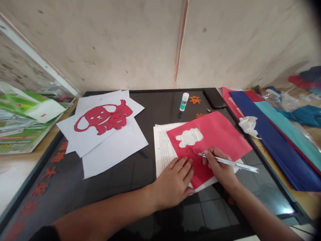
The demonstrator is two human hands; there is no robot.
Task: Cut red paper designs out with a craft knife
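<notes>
A white pen (230,163) held against a red paper sheet (215,137) on a dark tabletop (112,194)

The pen was clamped between the fingers of the right hand (218,167), its tip touching the sheet. The fingers of the left hand (173,182) were spread apart and laid flat on the sheet's lower edge. The sheet was lying over printed pages (163,150), between the hands and a glue stick (184,102). A red paper-cut dog (100,118) was lying on the left.

A red paper sheet (215,140) with an animal-shaped hole lies skewed across printed white pages (163,150), a white pen (228,162) touching curved outlines marked on the red.
</notes>
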